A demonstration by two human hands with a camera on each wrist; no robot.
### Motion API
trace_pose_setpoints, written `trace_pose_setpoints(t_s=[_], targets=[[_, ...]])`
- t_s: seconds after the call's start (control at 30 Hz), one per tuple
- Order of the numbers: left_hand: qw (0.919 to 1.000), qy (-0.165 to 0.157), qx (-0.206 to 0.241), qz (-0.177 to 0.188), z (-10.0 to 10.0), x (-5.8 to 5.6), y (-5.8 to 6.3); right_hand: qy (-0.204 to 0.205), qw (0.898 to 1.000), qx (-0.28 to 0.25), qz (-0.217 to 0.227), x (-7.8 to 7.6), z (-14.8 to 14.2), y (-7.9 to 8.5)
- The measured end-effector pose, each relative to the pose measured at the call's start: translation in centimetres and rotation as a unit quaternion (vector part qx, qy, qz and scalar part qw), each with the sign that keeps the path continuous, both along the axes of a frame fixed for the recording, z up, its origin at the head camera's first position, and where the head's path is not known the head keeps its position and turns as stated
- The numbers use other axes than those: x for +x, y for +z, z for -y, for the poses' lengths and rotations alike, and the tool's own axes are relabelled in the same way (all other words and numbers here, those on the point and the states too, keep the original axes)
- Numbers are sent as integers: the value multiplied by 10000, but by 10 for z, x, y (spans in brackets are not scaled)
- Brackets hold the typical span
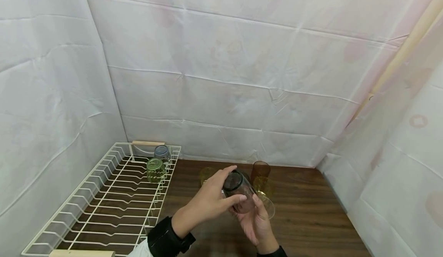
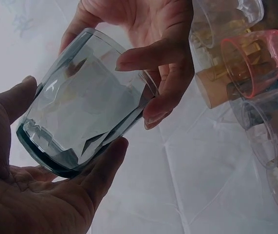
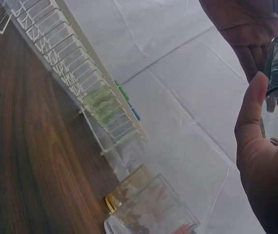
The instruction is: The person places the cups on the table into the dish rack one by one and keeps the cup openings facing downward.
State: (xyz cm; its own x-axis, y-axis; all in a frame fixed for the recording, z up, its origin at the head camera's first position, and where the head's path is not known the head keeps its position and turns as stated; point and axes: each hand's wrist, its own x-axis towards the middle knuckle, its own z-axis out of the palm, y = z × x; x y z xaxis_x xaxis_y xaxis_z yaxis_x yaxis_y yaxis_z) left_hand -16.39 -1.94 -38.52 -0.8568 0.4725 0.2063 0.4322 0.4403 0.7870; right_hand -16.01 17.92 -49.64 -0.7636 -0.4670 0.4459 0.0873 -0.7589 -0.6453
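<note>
Holding a faceted, smoky grey-green transparent tumbler [image 1: 238, 191] in the air above a dark brown wood-grained counter [image 1: 308, 203], tilted, thick base raised toward the left. With left grip [image 1: 211, 200], clasping the base end, thumb on one side and fingers curled round the other, spread just as wide as the tumbler. With right grip [image 1: 254, 221], pinching near the rim, thumb and bent fingers parted only a little. On the counter just behind, partly hidden: an amber transparent cup [image 1: 207, 171], a reddish-brown transparent cup [image 1: 260, 169], a yellow transparent cup [image 1: 262, 185] and a clear, colourless cup [image 1: 270, 207]. To the left, a white wire dish rack [image 1: 104, 200] with pale wooden handles [image 1: 148, 143], bearing near its far right corner a green transparent cup [image 1: 155, 170] and, just beyond, a blue transparent cup [image 1: 162, 153]. Behind everything, creased white sheeting [image 1: 225, 107].
</note>
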Motion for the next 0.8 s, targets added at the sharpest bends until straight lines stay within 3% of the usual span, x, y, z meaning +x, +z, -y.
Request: trace_pose_setpoints(t_s=[0.23, 0.47, 0.63, 0.8], targets=[[9999, 47, 161, 31, 5, 1, -3, 101, 9998, 139, 127, -1, -1, -3], [9977, 441, 243, -444, 11, 4, -1, -245, 9972, 713, -22, 0, -5, -2], [9893, 1197, 377, -739, 19, 4, 2, -663, 9925, 1029, -27, 1, -15, 5], [9720, 2093, 336, -1011, 40, -3, 3, -1186, 9869, 1008, -416, 1, -29, 9]])
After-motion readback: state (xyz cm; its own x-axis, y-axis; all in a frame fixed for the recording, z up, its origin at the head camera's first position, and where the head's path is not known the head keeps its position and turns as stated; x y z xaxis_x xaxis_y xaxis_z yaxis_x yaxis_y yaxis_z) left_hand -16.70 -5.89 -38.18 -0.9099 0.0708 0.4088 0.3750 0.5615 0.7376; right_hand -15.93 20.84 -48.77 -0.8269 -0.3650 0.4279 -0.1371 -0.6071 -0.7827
